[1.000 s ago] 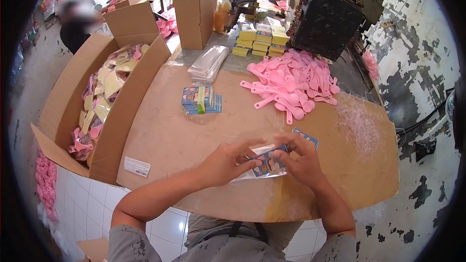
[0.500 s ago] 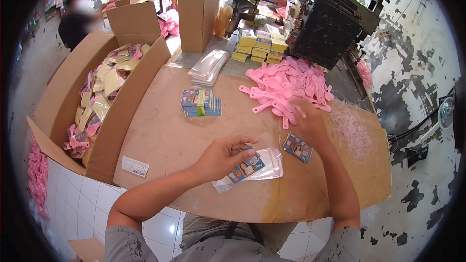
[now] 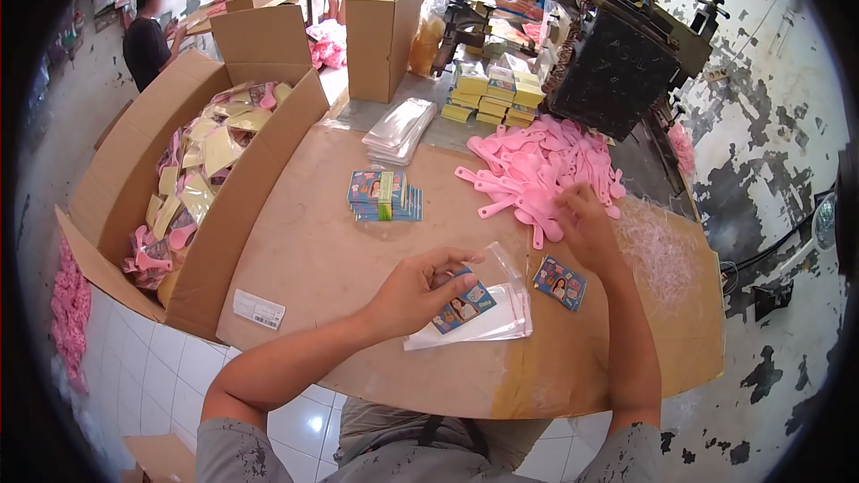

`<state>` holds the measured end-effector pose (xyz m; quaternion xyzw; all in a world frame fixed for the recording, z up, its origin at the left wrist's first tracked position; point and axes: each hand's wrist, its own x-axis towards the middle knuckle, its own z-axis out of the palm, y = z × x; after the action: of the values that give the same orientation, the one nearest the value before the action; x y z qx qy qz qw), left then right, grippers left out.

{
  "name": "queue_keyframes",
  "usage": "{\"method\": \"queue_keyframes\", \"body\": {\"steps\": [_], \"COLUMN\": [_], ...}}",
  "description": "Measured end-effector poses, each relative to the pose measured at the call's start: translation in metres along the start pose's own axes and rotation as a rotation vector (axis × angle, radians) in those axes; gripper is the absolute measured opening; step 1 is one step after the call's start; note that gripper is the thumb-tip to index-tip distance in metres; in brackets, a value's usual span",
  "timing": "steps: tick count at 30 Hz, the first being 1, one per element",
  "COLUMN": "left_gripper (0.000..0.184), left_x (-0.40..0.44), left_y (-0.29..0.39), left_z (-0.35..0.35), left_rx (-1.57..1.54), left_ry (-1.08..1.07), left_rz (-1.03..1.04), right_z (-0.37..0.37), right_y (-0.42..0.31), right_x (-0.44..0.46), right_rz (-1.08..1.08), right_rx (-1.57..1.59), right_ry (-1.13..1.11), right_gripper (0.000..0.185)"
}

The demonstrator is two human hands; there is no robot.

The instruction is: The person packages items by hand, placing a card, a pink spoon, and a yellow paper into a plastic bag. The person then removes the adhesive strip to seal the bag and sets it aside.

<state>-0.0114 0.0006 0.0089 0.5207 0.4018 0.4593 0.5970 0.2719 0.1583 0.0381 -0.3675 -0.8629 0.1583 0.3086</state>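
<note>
My left hand point(image 3: 436, 284) is closed, thumb over fingers, on a small blue printed card point(image 3: 465, 308) and the edge of a clear plastic bag point(image 3: 501, 261). Whether the card is inside the bag I cannot tell. Beneath them lie more flat clear bags point(image 3: 510, 315). At the near right edge of a heap of pink plastic spoons point(image 3: 537, 161), my right hand point(image 3: 588, 228) has its fingers curled together; what they pinch is hidden. Just below that hand rests a small stack of blue cards point(image 3: 560, 283).
An open carton point(image 3: 259, 201) with packed bags stands left. Banded card stacks point(image 3: 383, 195), a pile of clear bags point(image 3: 400, 130) and yellow-edged card bundles point(image 3: 492, 89) sit farther back. Plastic strips point(image 3: 658, 250) lie right. A dark machine point(image 3: 613, 58) stands behind, and a person point(image 3: 148, 40) far left.
The view has shifted slightly, moving the scene right and down. My left hand keeps its hold on the card and bag. My right hand stays at the spoon heap, fingers now more visible.
</note>
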Motion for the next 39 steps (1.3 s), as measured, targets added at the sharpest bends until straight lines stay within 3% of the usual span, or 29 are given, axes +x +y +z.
{"method": "queue_keyframes", "body": {"steps": [4, 7, 16, 19, 22, 25, 28, 29, 32, 35, 38, 39], "left_gripper": [0.038, 0.039, 0.030, 0.031, 0.031, 0.029, 0.029, 0.030, 0.034, 0.041, 0.053, 0.054], "left_x": [0.003, 0.002, -0.001, -0.002, -0.002, -0.002, -0.005, -0.007, -0.004, -0.007, -0.003, -0.004], "left_y": [-0.008, -0.010, -0.010, -0.012, -0.017, -0.014, 0.005, 0.009, -0.001, -0.003, -0.002, 0.001], "left_z": [0.000, 0.002, 0.007, 0.010, 0.010, 0.007, 0.000, -0.002, -0.004, -0.001, 0.006, 0.004], "left_rx": [-0.022, 0.021, 0.135, 0.110, -0.006, -0.063, -0.160, -0.209, -0.227, -0.280, 0.133, 0.162], "left_ry": [0.026, 0.029, 0.005, -0.038, -0.128, -0.200, -0.282, -0.315, -0.378, -0.369, -0.104, -0.161], "left_rz": [0.055, 0.062, 0.026, 0.003, 0.046, 0.096, -0.025, -0.091, -0.018, -0.003, 0.361, 0.387], "right_z": [-0.015, -0.019, -0.018, 0.000, 0.022, 0.035, 0.015, 0.012, -0.005, -0.006, -0.030, -0.032], "right_y": [-0.068, -0.086, -0.101, -0.109, -0.116, -0.122, -0.107, -0.100, -0.110, -0.127, -0.146, -0.148], "right_x": [-0.025, -0.032, -0.034, -0.031, -0.030, -0.043, -0.031, -0.033, -0.034, -0.033, -0.027, -0.029], "right_rz": [-0.017, -0.006, -0.053, -0.041, -0.130, 0.040, -0.066, -0.069, -0.201, -0.280, -0.402, -0.347], "right_rx": [0.265, 0.292, 0.240, 0.296, 0.718, 1.244, 1.203, 1.087, 0.521, 0.721, 0.144, 0.182], "right_ry": [-0.358, -0.193, -0.419, -0.320, -0.341, -0.575, -0.476, -0.340, -0.396, -0.337, -0.227, -0.190], "right_gripper": [0.020, 0.025, 0.023, 0.033, 0.053, 0.069, 0.077, 0.062, 0.032, 0.014, 0.014, 0.015]}}
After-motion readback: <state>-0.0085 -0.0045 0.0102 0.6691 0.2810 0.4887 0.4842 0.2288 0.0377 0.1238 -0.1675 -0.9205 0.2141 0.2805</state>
